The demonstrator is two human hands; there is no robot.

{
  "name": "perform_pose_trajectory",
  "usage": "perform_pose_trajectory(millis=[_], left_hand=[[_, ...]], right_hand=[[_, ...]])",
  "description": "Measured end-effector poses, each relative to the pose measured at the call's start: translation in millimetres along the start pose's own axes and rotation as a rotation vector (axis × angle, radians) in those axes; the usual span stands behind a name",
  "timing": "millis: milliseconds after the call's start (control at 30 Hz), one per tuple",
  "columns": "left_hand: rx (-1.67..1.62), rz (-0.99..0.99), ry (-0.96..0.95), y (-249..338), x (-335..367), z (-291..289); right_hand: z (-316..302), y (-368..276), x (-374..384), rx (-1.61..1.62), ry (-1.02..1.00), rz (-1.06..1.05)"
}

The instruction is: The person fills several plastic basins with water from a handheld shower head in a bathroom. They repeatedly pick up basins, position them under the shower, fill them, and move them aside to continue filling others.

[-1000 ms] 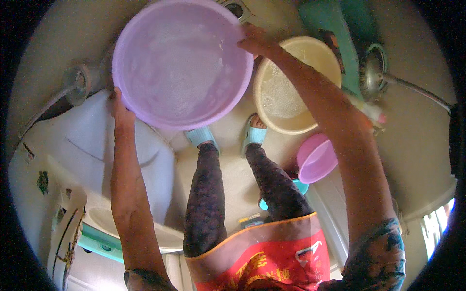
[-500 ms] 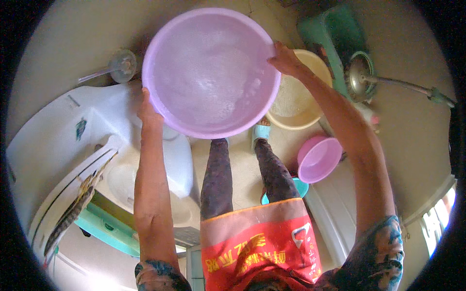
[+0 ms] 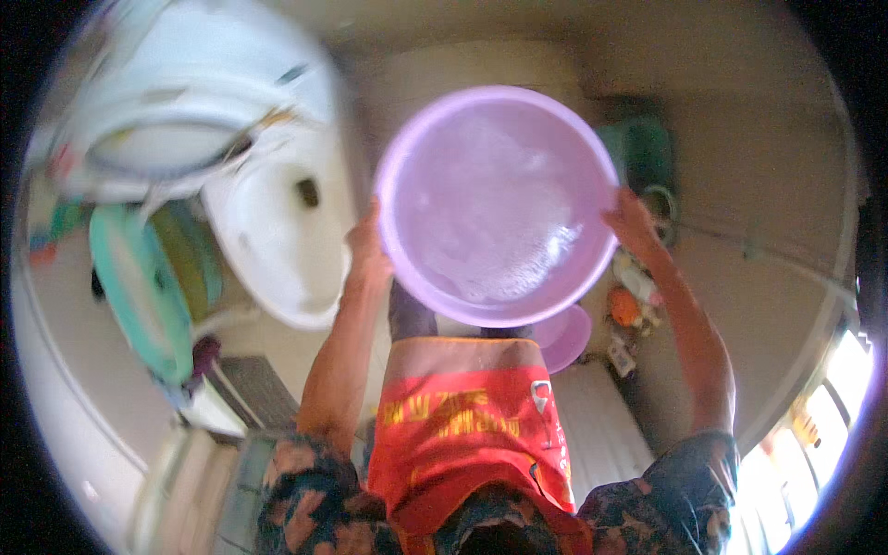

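Note:
I hold a large light-purple washbasin in front of me, above my legs. Cloudy, foamy water covers its bottom, with suds and a bright reflection toward the near right side. My left hand is closed on the left rim, and my right hand grips the rim on the right. Both arms reach forward. A red apron with yellow print hangs below the basin. Motion blurs the surroundings.
A white toilet bowl stands to the left, near a green tub. A smaller pink basin shows partly below the purple one. At right are a green container and an orange round item among bottles.
The purple basin has come closer to my body and shifted right in view, held by both hands. My view has turned, so the toilet bowl shows more; the cream basin is out of sight.

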State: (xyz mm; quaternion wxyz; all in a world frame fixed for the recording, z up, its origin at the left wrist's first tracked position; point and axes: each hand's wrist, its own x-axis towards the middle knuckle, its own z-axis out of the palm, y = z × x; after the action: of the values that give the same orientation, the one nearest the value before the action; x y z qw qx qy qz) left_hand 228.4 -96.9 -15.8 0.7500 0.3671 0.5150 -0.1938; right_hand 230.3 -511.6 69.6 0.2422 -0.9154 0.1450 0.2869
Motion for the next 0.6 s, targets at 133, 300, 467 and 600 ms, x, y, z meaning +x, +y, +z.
perform_pose_trajectory(millis=[133, 300, 467, 600], left_hand=[[-0.133, -0.027, 0.093, 10, -63, -52], [-0.241, 0.073, 0.112, 21, -149, -110], [-0.228, 0.174, 0.273, 48, -209, -159], [-0.290, 0.153, 0.321, 98, -247, -207]], right_hand=[[-24, -61, -50, -0.007, -0.054, -0.105], [-41, -137, -101, -0.047, -0.098, -0.230], [-36, -204, -115, -0.046, -0.240, -0.259], [-30, -279, -141, -0.104, -0.245, -0.276]])
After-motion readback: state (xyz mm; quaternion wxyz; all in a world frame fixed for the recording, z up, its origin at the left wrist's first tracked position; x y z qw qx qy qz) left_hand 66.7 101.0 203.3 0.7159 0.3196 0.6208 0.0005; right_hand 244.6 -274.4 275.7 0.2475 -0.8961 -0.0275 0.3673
